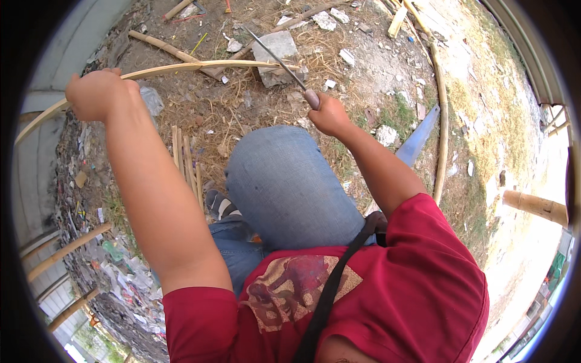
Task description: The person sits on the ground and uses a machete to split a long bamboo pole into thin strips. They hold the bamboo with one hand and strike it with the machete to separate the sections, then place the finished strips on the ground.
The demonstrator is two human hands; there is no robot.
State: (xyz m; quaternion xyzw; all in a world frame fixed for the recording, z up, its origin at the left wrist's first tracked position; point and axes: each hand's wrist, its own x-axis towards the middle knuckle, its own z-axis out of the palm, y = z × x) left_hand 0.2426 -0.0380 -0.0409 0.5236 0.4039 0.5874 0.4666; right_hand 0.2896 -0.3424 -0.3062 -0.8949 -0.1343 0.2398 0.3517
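Observation:
My left hand (104, 95) is closed around a long pale bamboo strip (175, 68), which bends past the hand at the far left. The strip's right end lies over a grey concrete block (276, 51) on the ground. In my right hand (331, 114) is the handle of a knife (279, 62) with a long, narrow, dark blade. The blade slants up and left, crossing the strip's end above the block. Whether the edge touches the strip I cannot tell. My bent knee in blue jeans (284, 175) is just below the block.
A handsaw blade (417, 139) lies right of my right forearm, beside a long bamboo pole (442, 115). Several thin strips (187, 160) lie left of my knee. Another bamboo pole (163, 46) rests behind the held strip. Straw, rubble and litter cover the ground.

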